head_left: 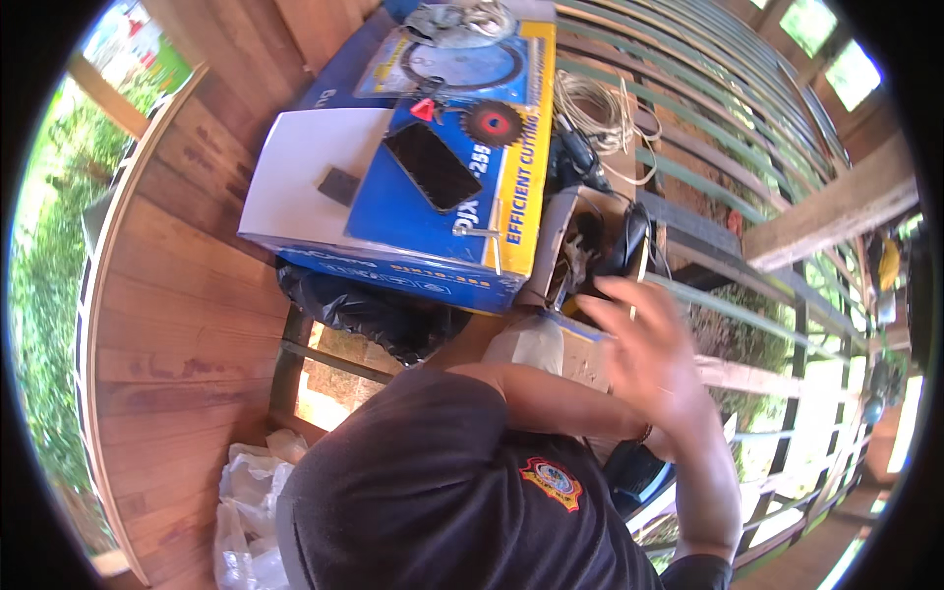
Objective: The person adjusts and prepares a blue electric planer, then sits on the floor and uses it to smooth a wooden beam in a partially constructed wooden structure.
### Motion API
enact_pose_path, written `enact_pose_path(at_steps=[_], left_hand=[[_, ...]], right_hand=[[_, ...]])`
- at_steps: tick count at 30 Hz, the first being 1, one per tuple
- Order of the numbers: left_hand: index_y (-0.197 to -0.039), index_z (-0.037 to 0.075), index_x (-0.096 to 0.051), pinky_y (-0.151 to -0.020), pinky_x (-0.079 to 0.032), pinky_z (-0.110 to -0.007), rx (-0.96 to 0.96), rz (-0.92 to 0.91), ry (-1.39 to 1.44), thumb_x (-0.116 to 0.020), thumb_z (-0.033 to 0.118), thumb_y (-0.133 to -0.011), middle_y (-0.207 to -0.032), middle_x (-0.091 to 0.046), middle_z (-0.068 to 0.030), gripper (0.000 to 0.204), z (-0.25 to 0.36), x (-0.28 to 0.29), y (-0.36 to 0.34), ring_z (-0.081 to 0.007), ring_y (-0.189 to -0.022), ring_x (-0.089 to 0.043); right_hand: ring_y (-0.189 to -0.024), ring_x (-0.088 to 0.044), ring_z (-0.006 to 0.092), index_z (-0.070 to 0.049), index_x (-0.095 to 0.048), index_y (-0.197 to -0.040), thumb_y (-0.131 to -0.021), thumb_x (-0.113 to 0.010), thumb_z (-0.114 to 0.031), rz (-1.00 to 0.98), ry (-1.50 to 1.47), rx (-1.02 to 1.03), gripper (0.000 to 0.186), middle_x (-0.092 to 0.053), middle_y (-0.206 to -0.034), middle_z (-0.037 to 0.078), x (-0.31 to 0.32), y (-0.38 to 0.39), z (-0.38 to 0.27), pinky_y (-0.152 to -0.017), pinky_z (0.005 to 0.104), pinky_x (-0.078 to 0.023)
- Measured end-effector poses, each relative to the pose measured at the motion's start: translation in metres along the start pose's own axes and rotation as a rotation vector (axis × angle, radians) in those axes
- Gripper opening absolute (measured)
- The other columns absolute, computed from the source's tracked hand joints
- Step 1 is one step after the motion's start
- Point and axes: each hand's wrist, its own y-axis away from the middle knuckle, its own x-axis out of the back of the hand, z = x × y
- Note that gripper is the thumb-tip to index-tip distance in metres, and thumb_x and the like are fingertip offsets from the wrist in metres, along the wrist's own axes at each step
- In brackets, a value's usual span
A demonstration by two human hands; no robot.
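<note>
My right hand (651, 346) is raised in front of my chest, its fingers loosely bent and apart. No held thing shows in it. Behind its fingertips stands an open cardboard box (559, 221) with dark tools and cables inside. My left forearm (575, 401) crosses my body toward the right, a dark bracelet (646, 433) at its wrist. The left hand is hidden behind my right wrist, so its fingers do not show. A big blue and yellow carton (374, 236) lies beyond, bearing a black phone (433, 165) and a small toothed wheel with a red centre (493, 124).
A metal T-shaped tool (495, 236) and a grey block (339, 186) also lie on the carton. Coiled pale rope (595, 110) sits right of it, by a slatted railing (708, 147). Black plastic (369, 310) bulges below the carton. A wooden wall (187, 354) rises at left.
</note>
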Motion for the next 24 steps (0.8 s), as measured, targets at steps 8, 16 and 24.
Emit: enact_pose_path(at_steps=[8, 16, 24], left_hand=[[-0.152, -0.006, -0.039, -0.104, -0.052, -0.044, 0.063, 0.071, -0.065, -0.081, 0.037, -0.083, -0.137, -0.058, -0.0289, 0.091, -0.013, 0.011, 0.02, -0.0394, -0.122, -0.062], [-0.155, -0.004, -0.033, -0.107, -0.05, -0.046, 0.017, 0.021, -0.08, -0.078, 0.037, -0.086, -0.144, -0.054, -0.0296, 0.093, -0.014, 0.009, 0.02, -0.0407, -0.128, -0.06], [-0.158, -0.003, -0.028, -0.11, -0.048, -0.048, 0.006, 0.019, -0.082, -0.076, 0.038, -0.088, -0.15, -0.05, -0.0304, 0.094, -0.034, 0.026, 0.004, -0.0419, -0.133, -0.057]], right_hand=[[-0.15, -0.042, 0.0346, -0.013, -0.065, -0.142, -0.085, -0.066, -0.006, -0.25, 0.147, 0.485, 0.057, -0.054, -0.152, 0.016, -0.168, -0.112, -0.008, -0.124, 0.055, -0.033], [-0.105, -0.066, 0.0315, -0.008, -0.069, -0.101, -0.089, -0.07, -0.014, -0.034, 0.035, 0.505, 0.014, -0.066, -0.108, 0.009, -0.179, -0.106, 0.01, -0.101, 0.0491, -0.05], [-0.085, -0.069, 0.0115, 0.0, -0.062, -0.109, -0.099, -0.07, 0.0, 0.189, -0.779, -0.384, 0.012, -0.066, -0.094, 0.005, -0.023, -0.019, 0.013, -0.072, 0.0285, -0.056]])
